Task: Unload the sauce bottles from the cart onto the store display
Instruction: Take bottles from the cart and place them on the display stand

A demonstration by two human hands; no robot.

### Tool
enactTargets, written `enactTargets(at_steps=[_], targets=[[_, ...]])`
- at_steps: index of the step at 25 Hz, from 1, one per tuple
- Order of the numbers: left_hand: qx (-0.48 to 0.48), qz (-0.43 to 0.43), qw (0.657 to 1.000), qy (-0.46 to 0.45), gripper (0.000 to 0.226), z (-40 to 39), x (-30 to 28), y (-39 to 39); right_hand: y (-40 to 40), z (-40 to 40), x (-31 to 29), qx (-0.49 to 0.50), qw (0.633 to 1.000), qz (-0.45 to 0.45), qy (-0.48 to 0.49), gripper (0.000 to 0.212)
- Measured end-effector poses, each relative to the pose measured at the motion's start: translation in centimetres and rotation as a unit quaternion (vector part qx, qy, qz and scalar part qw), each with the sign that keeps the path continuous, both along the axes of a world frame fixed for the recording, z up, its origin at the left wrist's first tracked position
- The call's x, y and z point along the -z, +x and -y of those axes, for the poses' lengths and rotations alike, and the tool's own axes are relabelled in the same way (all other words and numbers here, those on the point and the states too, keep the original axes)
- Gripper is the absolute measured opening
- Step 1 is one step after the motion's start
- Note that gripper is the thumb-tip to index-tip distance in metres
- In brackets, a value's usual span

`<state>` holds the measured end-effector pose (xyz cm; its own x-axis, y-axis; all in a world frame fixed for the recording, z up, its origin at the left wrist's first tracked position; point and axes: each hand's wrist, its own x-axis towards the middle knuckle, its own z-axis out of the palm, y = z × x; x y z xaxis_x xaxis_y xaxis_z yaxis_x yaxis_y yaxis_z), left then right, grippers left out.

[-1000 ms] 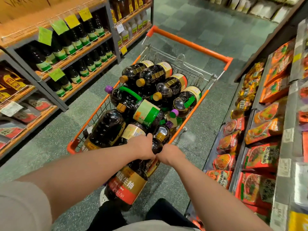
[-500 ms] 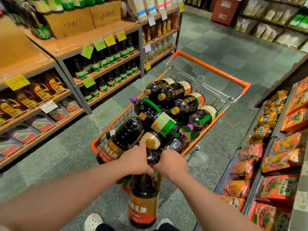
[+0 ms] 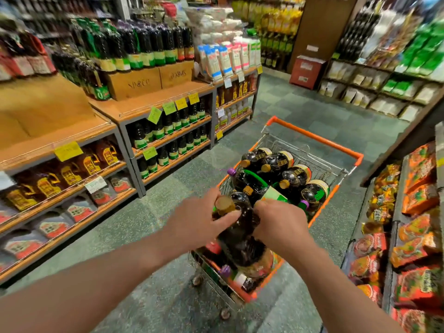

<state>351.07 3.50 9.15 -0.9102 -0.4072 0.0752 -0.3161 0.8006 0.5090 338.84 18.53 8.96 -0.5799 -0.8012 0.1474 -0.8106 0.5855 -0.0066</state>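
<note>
Gripped by both hands, a dark sauce bottle point(image 3: 240, 236) is held above the cart point(image 3: 317, 140), cap up. Left hand point(image 3: 199, 224) is curled round its neck, w/ thumb by the cap; right hand point(image 3: 278, 224) is wrapped round its shoulder. More bottles point(image 3: 283, 174) are piled in the cart. Shelves point(image 3: 168, 138) of bottles are seen at left.

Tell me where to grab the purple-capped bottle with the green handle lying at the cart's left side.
Hook fingers under the green handle from above. The purple-capped bottle lies on its side in the cart, handle arching upward, neck toward the left rim, and neighbouring bottles crowd its body.
</note>
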Motion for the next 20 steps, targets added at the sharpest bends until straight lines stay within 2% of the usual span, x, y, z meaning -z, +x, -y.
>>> enactTargets(at_steps=[3,6,9,11,14,20], targets=[[0.033,0.025,0.989,-0.141,0.044,4.8,-3.9,4.2,4.5,4.1,-1.9,-0.022,0.998,-0.023,-0.061,0.024],[0.037,0.029,0.964,-0.263,0.051,8.0,-5.8,7.1,7.5,7.4,-2.3,-0.073,0.991,-0.085,-0.07,0.02],[0.035,0.02,0.937,-0.347,0.057,11.0,-7.1,9.4,9.9,11.1,-2.1,-0.113,0.986,-0.111,-0.047,0.022],[0.028,0.039,0.93,-0.364,0.06,13.2,-7.6,10.2,10.9,14.0,-1.5,-0.135,0.983,-0.111,-0.06,0.024],[0.008,0.069,0.937,-0.342,0.06,16.7,-7.8,10.7,10.8,18.5,-0.6,-0.173,0.976,-0.11,-0.067,0.026],[-0.022,0.104,0.944,-0.313,0.055,26.7,-7.5,8.6,7.1,30.1,-0.7,-0.239,0.959,-0.142,-0.056,0.016]])
